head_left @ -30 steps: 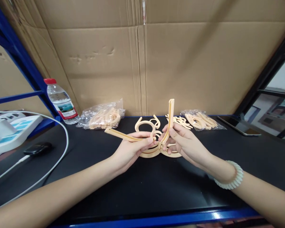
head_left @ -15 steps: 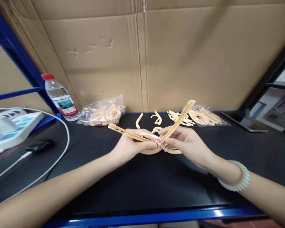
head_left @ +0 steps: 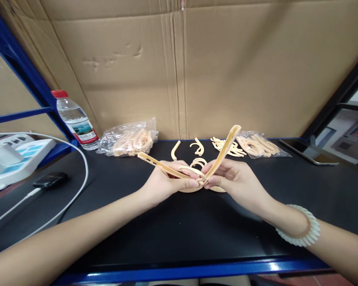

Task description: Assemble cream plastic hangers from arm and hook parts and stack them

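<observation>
My left hand [head_left: 167, 180] is closed on a beige plastic hanger arm [head_left: 155, 162], a long channelled piece with slots near its outer end. A second hanger arm [head_left: 225, 150] slants up to the right, pinched by my right hand [head_left: 234, 180]. The inner ends of both arms meet between my fingertips, where a thin curved hook [head_left: 191, 171] also lies. My fingers hide how these pieces join. Behind and below my hands, more curved beige pieces [head_left: 198, 162] rest on the black table [head_left: 179, 230].
Farther back lie a single curved piece [head_left: 175, 151], a hooked piece [head_left: 198, 147] and a heap of thin hooks [head_left: 226, 146]. Clear bags of beige parts stand left [head_left: 131, 143] and right [head_left: 258, 145]. A water bottle [head_left: 77, 121], power strip [head_left: 20, 159], white cable [head_left: 85, 174] and tablet [head_left: 307, 151] flank them.
The right hanger arm has tipped slightly to the left and its inner end sits a little lower. Both hands keep their hold; the view has shifted slightly.
</observation>
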A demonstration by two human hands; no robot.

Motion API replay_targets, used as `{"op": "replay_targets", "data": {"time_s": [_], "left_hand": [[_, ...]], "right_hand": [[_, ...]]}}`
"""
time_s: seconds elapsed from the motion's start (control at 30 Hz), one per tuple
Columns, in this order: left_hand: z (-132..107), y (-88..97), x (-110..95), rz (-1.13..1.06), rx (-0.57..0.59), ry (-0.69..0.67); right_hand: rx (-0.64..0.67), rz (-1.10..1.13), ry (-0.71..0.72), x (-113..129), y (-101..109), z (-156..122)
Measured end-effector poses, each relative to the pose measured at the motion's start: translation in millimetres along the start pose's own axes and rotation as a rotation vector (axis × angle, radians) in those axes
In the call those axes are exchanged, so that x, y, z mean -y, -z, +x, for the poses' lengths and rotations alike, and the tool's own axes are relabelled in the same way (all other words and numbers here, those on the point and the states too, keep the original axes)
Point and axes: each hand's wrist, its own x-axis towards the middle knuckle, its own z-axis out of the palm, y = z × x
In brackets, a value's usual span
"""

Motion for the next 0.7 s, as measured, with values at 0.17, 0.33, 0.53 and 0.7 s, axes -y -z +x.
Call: {"op": "replay_targets", "data": {"time_s": [0.17,0.33,0.53,0.7], "left_hand": [[-3.8,-3.9,0.1,-0.084,0.006,0.080],[-7.4,-8.8,1.2,-0.050,-0.082,0.074],[-11.9,-18.1,3.4,-0.089,-0.181,0.094],[-15.2,-26.1,5.7,-0.147,-0.265,0.092]], "right_hand": [[-0.011,-0.008,-0.011,-0.2,-3.8,-2.7],[-0.065,-0.055,0.036,-0.6,-6.8,-5.6],[-0.123,-0.099,0.058,-3.4,-8.2,-7.8],[-0.142,-0.108,0.071,-3.2,-10.0,-8.6]]}}
